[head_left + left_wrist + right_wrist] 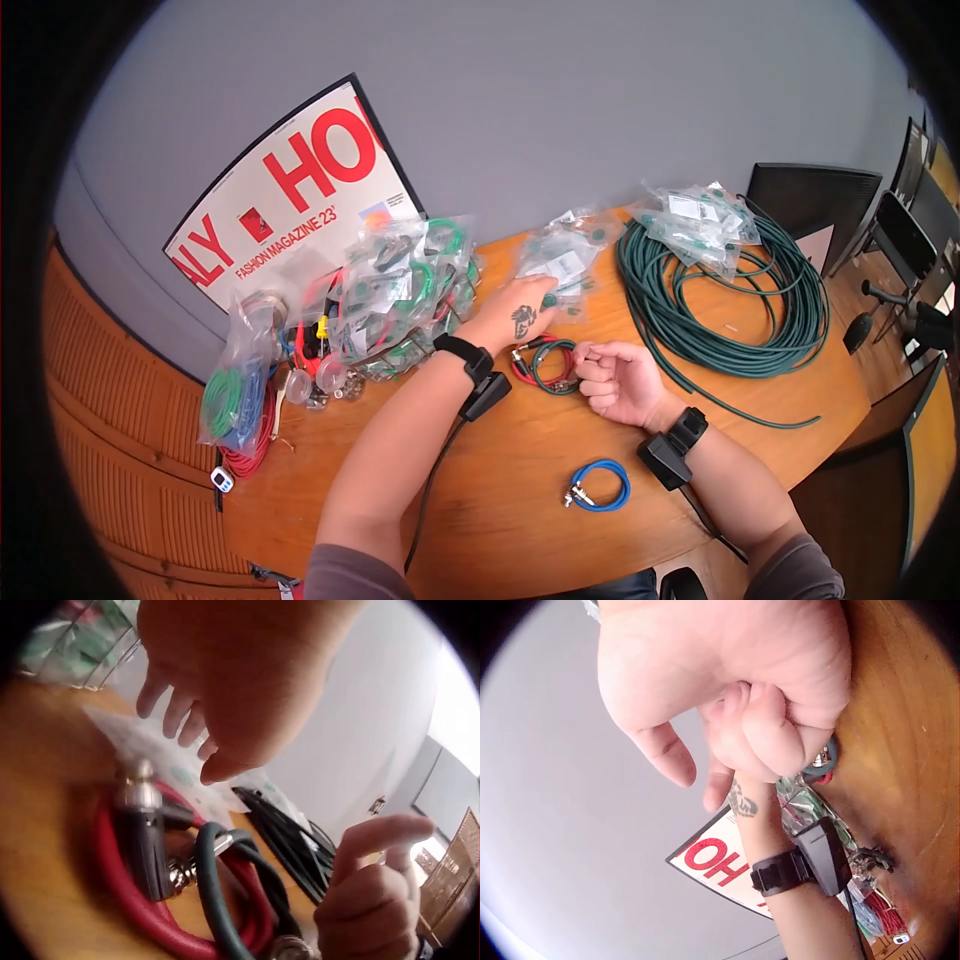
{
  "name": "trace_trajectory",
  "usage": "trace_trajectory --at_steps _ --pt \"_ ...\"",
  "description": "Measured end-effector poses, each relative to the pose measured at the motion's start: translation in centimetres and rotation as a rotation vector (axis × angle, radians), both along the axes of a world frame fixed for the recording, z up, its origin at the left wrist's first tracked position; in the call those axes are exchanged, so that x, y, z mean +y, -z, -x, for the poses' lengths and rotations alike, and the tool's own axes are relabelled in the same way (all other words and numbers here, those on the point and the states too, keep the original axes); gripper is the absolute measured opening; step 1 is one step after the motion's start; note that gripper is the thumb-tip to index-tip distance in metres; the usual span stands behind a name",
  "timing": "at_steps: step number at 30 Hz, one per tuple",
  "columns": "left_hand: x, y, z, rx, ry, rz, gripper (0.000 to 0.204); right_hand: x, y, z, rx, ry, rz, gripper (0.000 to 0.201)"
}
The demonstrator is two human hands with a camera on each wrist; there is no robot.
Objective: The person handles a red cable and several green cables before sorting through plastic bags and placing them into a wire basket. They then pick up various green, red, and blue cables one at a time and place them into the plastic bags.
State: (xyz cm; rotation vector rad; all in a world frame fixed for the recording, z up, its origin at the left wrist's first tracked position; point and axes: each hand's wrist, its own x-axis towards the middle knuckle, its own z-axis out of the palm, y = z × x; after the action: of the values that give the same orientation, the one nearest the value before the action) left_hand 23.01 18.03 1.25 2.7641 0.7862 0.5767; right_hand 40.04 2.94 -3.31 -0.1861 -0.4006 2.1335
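Note:
My left hand (515, 312) reaches over a clear plastic bag (568, 268) with a white label, fingers extended and spread in the left wrist view. Just below it lie a red cable coil (112, 874) and a dark green cable coil (213, 900), overlapping, with metal connectors (139, 796) on their ends. Beside these coils my right hand (622, 382) is raised with its palm turned up. Several of its fingers (761, 735) are curled into the palm, while the thumb and index finger stand out; nothing shows in its grasp. Nearer my body rests a blue cable coil (622, 490) with metal connectors.
A large dark green cable coil (640, 300) lies at the right, with more plastic bags (700, 225) on top. Bagged cables (400, 290) fill a wire rack at the left, beside small jars (330, 375). A framed poster (290, 190) leans on the wall behind.

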Motion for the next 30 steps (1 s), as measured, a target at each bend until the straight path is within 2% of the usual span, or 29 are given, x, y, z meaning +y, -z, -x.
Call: trace_trajectory --at_steps 2,3,5,6,9,10,11,12,13,15,16,18,19,20,21,23,25,26,27,29,30 --pt "-0.3 -0.1 -1.1 0.208 -0.068 -0.043 0.033 0.0 0.0 0.1 0.008 0.002 0.014 0.019" --pt "-0.3 -0.3 -1.5 0.210 -0.061 -0.041 0.033 0.0 0.0 0.1 0.009 0.008 0.016 0.019" --pt "-0.1 -0.6 -1.8 0.456 -0.141 -0.120 0.025 0.2 0.1 0.1 0.029 -0.001 0.018 0.019" --pt "-0.1 -0.6 -1.5 0.456 -0.141 -0.121 0.025 0.1 -0.2 0.2 0.001 0.018 0.019 0.017" --pt "-0.6 -1.0 0.1 0.362 -0.157 -0.141 0.017 0.8 1.2 0.1 0.040 0.004 -0.013 0.029" --pt "-1.3 -1.5 0.8 0.168 -0.157 -0.212 0.015 0.8 1.3 0.1 0.040 0.004 -0.013 0.029" --pt "-2.3 -2.2 1.3 -0.027 -0.155 -0.278 0.014 0.8 1.2 0.3 0.098 0.008 -0.006 0.042" --pt "-3.7 -3.3 1.6 -0.122 -0.148 -0.303 0.011 0.8 1.0 0.4 0.157 0.016 -0.001 0.055" --pt "-5.2 -4.0 1.9 -0.121 -0.143 -0.299 0.011 0.5 0.4 0.6 0.159 0.021 0.002 0.055" --pt "-8.1 -4.6 2.7 -0.210 -0.026 -0.464 0.015 0.0 -1.6 1.0 0.007 0.192 0.019 0.083" --pt "-9.3 -4.3 3.2 -0.211 -0.025 -0.461 0.015 0.3 -1.0 0.6 0.105 0.163 0.024 0.091" --pt "-11.3 -3.7 4.3 -0.094 0.198 -0.470 0.023 -0.1 -1.6 0.6 0.072 0.198 -0.001 0.086" --pt "-11.9 -3.5 4.8 -0.095 0.197 -0.468 0.023 -0.3 -1.8 0.7 0.043 0.231 -0.028 0.082" --pt "-12.4 -3.4 5.2 -0.087 0.203 -0.418 0.025 -0.4 -1.7 0.4 -0.037 0.222 -0.078 0.061" --pt "-12.7 -3.3 5.7 -0.079 0.208 -0.368 0.027 -0.2 -1.4 0.6 -0.037 0.220 -0.076 0.061" --pt "-13.3 -3.7 6.9 -0.094 0.178 -0.288 0.031 0.3 -0.5 1.2 -0.311 0.361 -0.211 0.047" --pt "-13.7 -3.9 7.7 -0.238 -0.088 -0.009 0.037 0.2 -0.7 1.3 -0.280 0.371 -0.146 0.044" --pt "-13.6 -4.5 8.1 -0.239 -0.133 0.182 0.037 0.3 -0.6 1.3 -0.344 0.392 -0.158 0.043" --pt "-13.3 -4.2 8.0 -0.244 -0.137 0.183 0.037 0.3 -0.4 1.3 -0.409 0.412 -0.172 0.041" --pt "-12.3 -2.7 7.7 -0.533 -0.139 0.677 0.042 0.4 -0.4 1.3 -0.478 0.427 -0.185 0.040" --pt "-12.0 -2.2 7.2 -0.616 -0.198 0.872 0.062 0.5 -0.4 1.2 -0.510 0.443 -0.193 0.039"
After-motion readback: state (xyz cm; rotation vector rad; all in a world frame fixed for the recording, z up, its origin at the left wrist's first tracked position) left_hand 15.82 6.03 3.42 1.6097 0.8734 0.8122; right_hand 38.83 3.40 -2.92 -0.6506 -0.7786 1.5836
